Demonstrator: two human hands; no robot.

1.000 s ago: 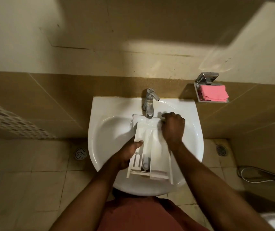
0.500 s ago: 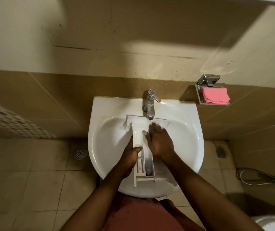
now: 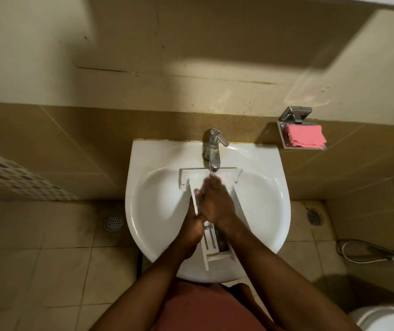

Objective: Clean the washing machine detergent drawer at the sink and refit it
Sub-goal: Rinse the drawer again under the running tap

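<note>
Drawer: the detergent drawer (image 3: 211,244) lies in the sink (image 3: 148,211), its wide front panel straight under the tap (image 3: 212,149) and its back end pointing away from the tap toward me.
Left hand: my left hand (image 3: 192,225) is on the drawer's left wall, on my side of the tap, with the thumb over the top edge and the fingers wrapped underneath, clamped on the wall.
Right hand: my right hand (image 3: 215,201) lies flat inside the drawer with fingers extended and close together, the tips just below the spout. They are blurred, so I cannot tell the exact finger spacing.
Changed: a second ago this hand was curled at the panel corner to the right of the tap. It has since slid to the middle, then up under the spout. The drawer has also swung from skewed to square with the tap.
Unchanged: the left-hand hold.
Meaning: I judge I am mid-scrub, working residue out of the compartments by hand. Rinsing goes on and refitting is still ahead.
Nearby: a pink cloth (image 3: 304,137) sits in a wall holder right of the tap, unused.
</note>
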